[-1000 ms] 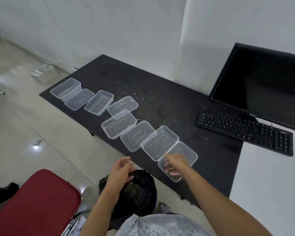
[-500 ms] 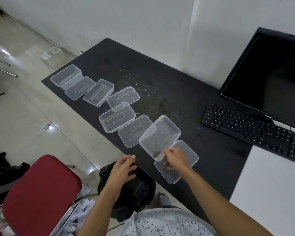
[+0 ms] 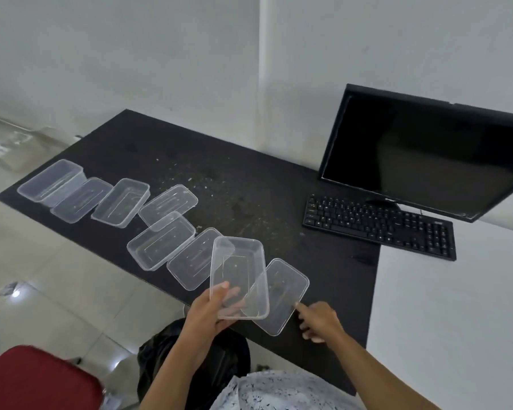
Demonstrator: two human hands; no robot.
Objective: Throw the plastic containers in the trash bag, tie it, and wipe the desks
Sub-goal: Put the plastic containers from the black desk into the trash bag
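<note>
Black desk: container passed into grip of left hand; right hand empty, loosely open.

An office: monitor and keyboard on plain desks

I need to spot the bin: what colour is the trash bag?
The trash bag is black, shown best in the head view.

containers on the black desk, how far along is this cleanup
Barely begun: nothing is visibly binned yet. In hand: the left hand holds one clear container lifted off the desk, and the right hand reaches toward the nearest lid. Left: seven pieces on the desk, tying the trash bag, wiping up the crumbs.
</note>
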